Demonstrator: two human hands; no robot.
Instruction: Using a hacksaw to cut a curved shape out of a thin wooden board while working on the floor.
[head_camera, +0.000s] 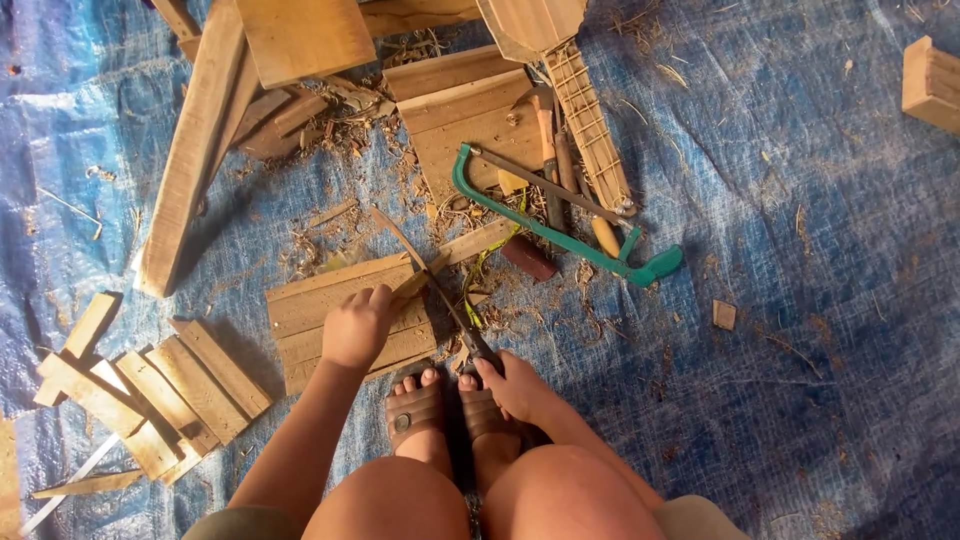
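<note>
Head view, left hand (357, 327) grip pinching pale wood strip (413, 283), right hand (513, 388) grip clenched on dark long-bladed knife (432, 284)

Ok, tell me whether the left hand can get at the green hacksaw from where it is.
Probably yes. The left hand rests on a wooden board, and the green hacksaw lies uncovered on the tarp ahead. The long knife in the right hand crosses between them.
</note>
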